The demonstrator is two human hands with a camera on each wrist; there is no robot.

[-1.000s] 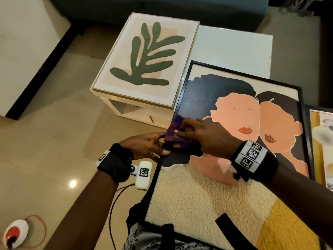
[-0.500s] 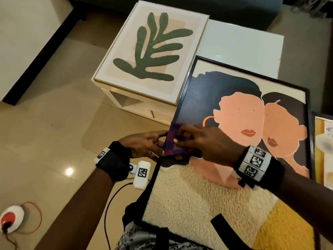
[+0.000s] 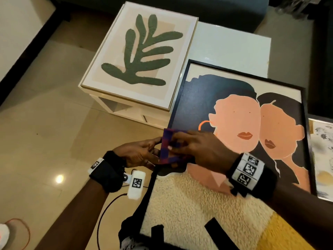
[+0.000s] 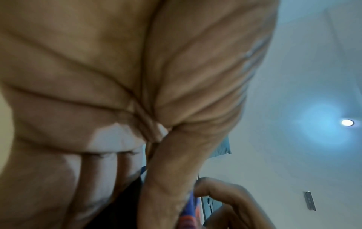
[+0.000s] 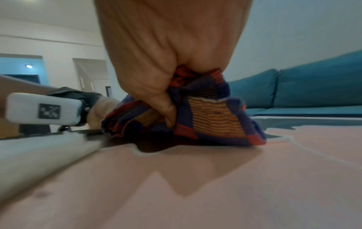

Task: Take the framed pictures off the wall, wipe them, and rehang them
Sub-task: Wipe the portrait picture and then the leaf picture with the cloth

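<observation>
Wiping step in hand, at the left edge of the black-framed portrait [image 3: 234, 127], propped near the body with its far end on the white table [image 3: 230, 47]. Right hand [image 3: 198, 148] bunched around the checked cloth [image 3: 168, 148], pressing it onto the picture face; left hand [image 3: 138, 154] at the frame's left rail, fingers extended beside the cloth — whether gripping the rail or only steadying it, cannot tell. Best done with even pressure and strokes running along the rail, the frame braced so it cannot slip off the table — a judgement, not a thing seen. Head view gives the whole layout; right wrist view alone shows the cloth [image 5: 205, 111] crumpled in a clenched hold and touching the surface, plus a teal sofa [image 5: 303, 86] behind; left wrist view mostly palm, blurred, with a ceiling light [image 4: 347, 122]. Farther off, leaf picture [image 3: 140, 55] flat on the table; a third picture [image 3: 322, 159] at right edge.
</observation>
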